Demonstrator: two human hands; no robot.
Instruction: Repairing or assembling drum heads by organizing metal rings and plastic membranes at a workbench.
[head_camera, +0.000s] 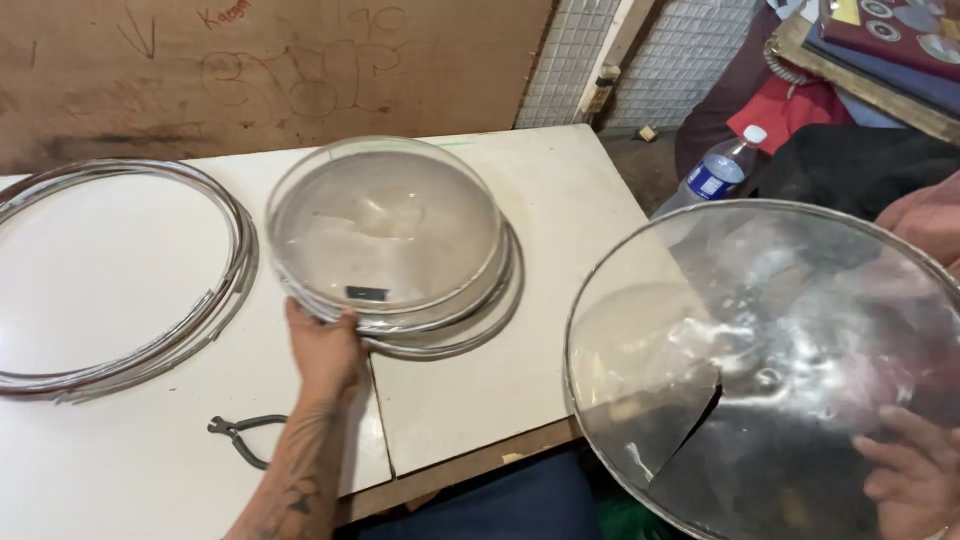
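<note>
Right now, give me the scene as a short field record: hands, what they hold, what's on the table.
left hand: grips near edge of top clear dome
dome stack: on white table, top one tilted
right hand: holds large clear disc with metal rim, off the table
metal rings: piled at table's left
pliers: beside left forearm
water bottle: beyond table's right edge

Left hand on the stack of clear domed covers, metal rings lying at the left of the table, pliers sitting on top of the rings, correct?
Not quite. In the head view the pliers lie on the white table below the metal rings, beside the forearm. The left hand is on the domed covers.
</note>
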